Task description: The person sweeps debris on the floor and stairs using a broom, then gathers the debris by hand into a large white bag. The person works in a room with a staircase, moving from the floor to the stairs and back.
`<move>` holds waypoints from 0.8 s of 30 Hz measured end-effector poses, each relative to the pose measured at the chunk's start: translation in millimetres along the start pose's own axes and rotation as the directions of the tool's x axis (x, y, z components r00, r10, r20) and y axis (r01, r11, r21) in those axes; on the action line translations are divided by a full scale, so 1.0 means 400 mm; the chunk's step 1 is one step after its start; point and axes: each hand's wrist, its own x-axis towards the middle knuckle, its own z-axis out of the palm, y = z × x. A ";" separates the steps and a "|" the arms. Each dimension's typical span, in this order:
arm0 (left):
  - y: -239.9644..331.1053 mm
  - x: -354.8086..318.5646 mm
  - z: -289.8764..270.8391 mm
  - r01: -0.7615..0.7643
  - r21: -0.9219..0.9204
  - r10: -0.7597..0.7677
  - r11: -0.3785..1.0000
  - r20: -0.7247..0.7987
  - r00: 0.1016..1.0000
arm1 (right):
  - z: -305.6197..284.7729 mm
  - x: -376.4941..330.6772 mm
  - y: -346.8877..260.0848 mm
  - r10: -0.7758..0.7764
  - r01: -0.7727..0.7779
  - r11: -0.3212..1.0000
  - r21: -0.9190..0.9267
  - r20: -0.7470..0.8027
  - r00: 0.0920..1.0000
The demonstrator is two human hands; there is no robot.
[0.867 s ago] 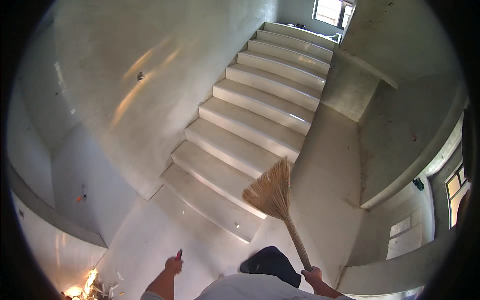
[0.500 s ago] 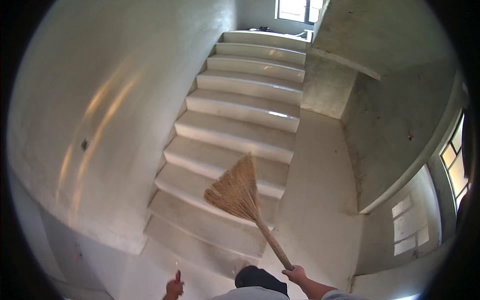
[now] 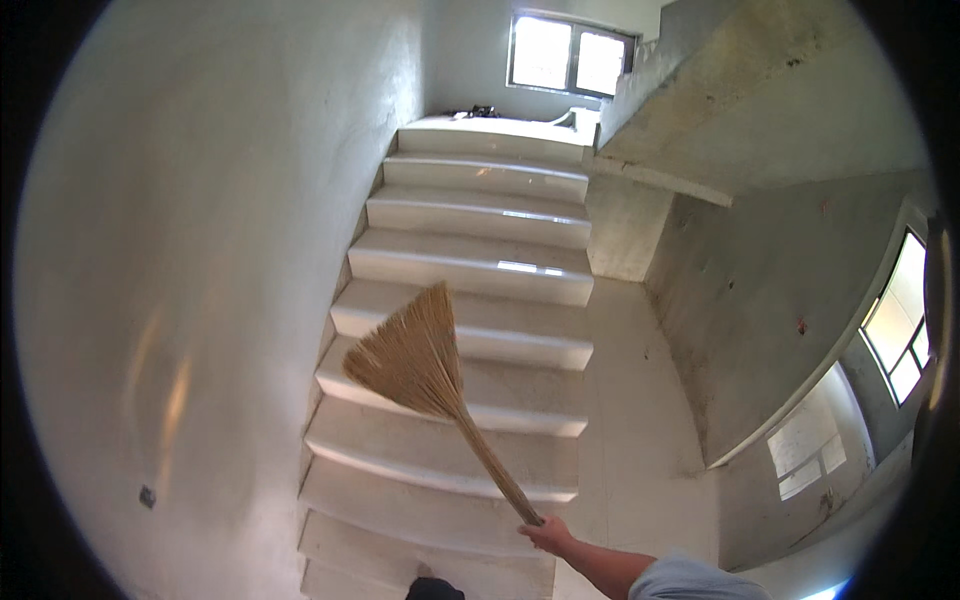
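Right hand [image 3: 547, 534], head view: you had it closed around the near end of the straw broom [image 3: 412, 358].
Broom: flared end pointed up-left, in front of the pale stairs [image 3: 520, 405]; contact couldn't be told.
Window [image 3: 545, 52]: bright, sat beyond the stairs' top.
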 end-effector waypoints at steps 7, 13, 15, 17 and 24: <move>0.266 0.376 -0.350 -0.455 0.432 0.432 0.779 0.156 0.888 | -0.057 -0.212 -0.286 0.103 -0.125 0.987 -0.106 -0.197 0.975; 1.153 0.457 -0.691 -0.024 -0.032 0.023 0.999 -0.035 0.999 | -0.192 -0.205 -0.327 -0.037 -0.062 0.972 -0.228 -0.406 0.913; 1.232 0.540 -0.731 -0.108 -0.323 0.107 0.940 -0.021 0.994 | -0.201 -0.162 -0.395 0.069 -0.130 0.978 -0.161 -0.337 0.939; 1.433 0.457 -0.737 -0.069 -0.334 0.078 0.940 0.012 0.997 | -0.233 -0.131 -0.412 0.126 -0.133 0.991 0.009 -0.395 0.910; 1.378 0.367 -0.730 -0.058 -0.005 0.059 0.998 0.076 0.995 | -0.380 0.112 -0.671 0.281 -0.176 0.876 0.449 -0.178 0.943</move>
